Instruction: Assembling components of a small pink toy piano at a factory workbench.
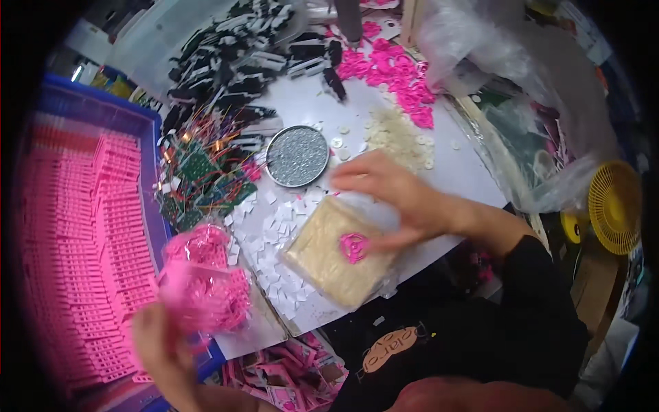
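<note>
My left hand [163,340], smeared by motion, is at the lower left beside the blue crate. Its fingers are closed on a flat pink plastic part [180,285], also blurred, in front of a clear bag of pink parts [223,295]. Over a tan, plastic-wrapped pad [329,264] my right hand [405,199] is spread, fingers and thumb apart. On the pad lies a small pink ring-shaped piece [353,248], close to the right thumb. Just beyond the right fingertips stands a round tin [297,156] of small grey metal bits.
Stacked pink plastic parts fill the blue crate [154,130] at left. Green circuit boards [195,161] with wires, black-and-white parts [233,51], pink pieces [391,69], pale discs [395,134] and white squares [278,226] cover the table. A yellow fan grille [614,208] stands right.
</note>
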Motion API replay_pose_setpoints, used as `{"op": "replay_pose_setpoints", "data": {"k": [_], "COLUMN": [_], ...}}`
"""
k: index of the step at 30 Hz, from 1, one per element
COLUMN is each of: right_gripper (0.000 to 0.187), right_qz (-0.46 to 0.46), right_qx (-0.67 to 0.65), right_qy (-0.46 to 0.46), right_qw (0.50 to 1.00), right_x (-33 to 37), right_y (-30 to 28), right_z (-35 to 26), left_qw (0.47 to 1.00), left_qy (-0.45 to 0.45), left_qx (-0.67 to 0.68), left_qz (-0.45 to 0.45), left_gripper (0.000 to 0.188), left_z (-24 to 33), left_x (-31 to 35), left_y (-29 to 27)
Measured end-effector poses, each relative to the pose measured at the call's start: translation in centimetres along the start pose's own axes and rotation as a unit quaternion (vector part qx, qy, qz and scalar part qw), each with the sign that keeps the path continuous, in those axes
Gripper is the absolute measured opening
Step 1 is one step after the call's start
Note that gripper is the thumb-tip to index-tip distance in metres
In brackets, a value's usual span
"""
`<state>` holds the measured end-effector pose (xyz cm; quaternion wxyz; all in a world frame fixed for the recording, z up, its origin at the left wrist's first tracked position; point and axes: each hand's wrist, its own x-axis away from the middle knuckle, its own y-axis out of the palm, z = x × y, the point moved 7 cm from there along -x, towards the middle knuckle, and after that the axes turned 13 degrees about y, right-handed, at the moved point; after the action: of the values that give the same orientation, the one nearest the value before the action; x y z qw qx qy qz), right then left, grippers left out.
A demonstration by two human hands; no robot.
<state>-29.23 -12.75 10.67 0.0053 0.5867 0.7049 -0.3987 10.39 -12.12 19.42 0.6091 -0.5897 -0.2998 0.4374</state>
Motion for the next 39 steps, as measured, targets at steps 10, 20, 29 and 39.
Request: {"op": "replay_pose_setpoints", "data": {"k": [10,20,29,39], "right_gripper": [0.039,0.027,0.029,0.040], "right_qz": [-0.075,0.174,0.090,0.073], "right_qx": [-0.401,0.449,0.629,0.507], "right_qy": [0.261,0.563,0.622,0.454], "right_qw": [0.875,0.672,0.459,0.729], "right_x": [5.1,19.2,27.4,12.9], "right_y": [2.6,-32.2,-41.8,-33.6], "right_z": [0.1,23.1,19.1,6.1], "left_qw": [0.883,0.725,0.872,0.752], "left_qy": [0.034,-0.163,-0.203,-0.149], "left_qx": [0.421,0.612,0.440,0.620], "left_qz": [0.202,0.270,0.073,0.164], "left_gripper": [0.082,0.062,0.058,0.037], "left_z": [12.2,10.7,8.5,11.1], "left_x": [-0.4,-0.5,3.9,2.5], "left_y": [16.8,17.3,19.0,21.0]}}
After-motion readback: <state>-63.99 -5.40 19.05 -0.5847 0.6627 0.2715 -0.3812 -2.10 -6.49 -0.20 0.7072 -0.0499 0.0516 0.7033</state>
